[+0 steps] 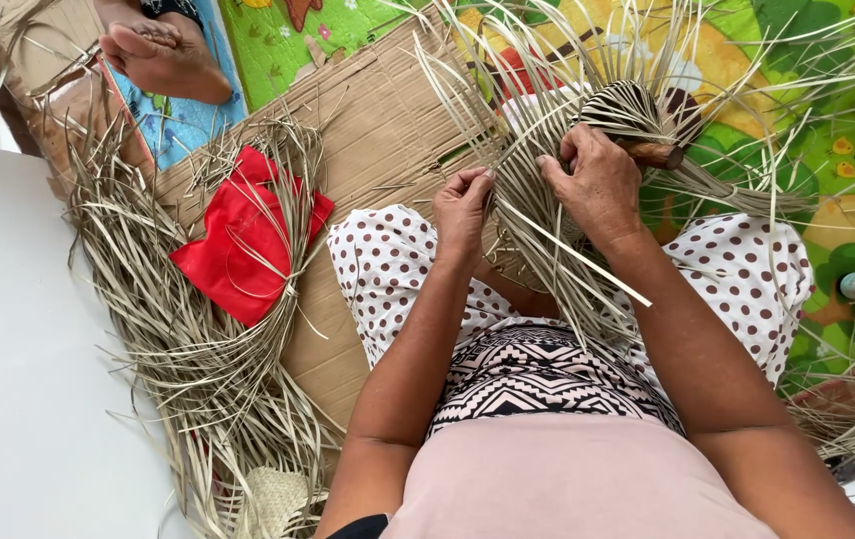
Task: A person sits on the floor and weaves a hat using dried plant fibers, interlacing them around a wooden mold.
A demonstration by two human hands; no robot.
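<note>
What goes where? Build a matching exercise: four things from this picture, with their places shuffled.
Things:
1. red cloth
2. woven piece
3. bare foot
4. loose straw pile

Places:
A. top left, on the play mat
B. under the right hand
C. among straw on the cardboard
D. along the white surface's edge

Pairs: 1-C, 2-B, 3-A, 4-D

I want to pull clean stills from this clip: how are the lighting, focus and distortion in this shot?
Head view: soft, even daylight with only faint shadows; the white surface at left is washed out to a flat glare; both hands, left hand and right hand, and the woven strips look sharp; wide-angle stretching bends the edges.
</note>
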